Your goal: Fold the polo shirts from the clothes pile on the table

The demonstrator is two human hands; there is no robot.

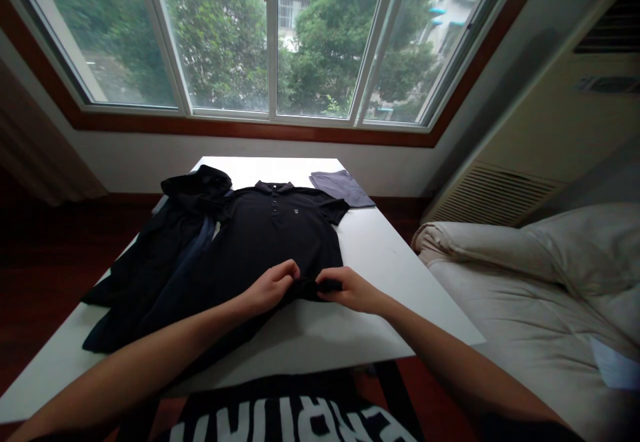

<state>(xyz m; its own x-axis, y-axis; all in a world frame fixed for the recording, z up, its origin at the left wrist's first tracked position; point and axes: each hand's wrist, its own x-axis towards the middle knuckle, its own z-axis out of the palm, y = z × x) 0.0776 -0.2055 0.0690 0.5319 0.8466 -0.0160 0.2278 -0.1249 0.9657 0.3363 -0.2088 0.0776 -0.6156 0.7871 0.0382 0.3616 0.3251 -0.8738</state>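
A black polo shirt (280, 229) lies front side up, its collar toward the window and its short sleeves out to the sides. My left hand (274, 287) pinches the bottom hem near the middle. Close beside it, my right hand (347, 289) grips the same hem toward the right corner, with a bit of dark cloth bunched in the fingers. Between the two hands the hem is lifted slightly. The shirt's lower left part runs in among other dark clothes, and its edge there is hard to make out.
On the white table (400, 289), a heap of dark clothes (165, 249) covers the left side. A folded grey cloth (343, 187) rests at the far right corner. A beige sofa (525, 295) stands to the right, and a window (273, 42) is behind the table.
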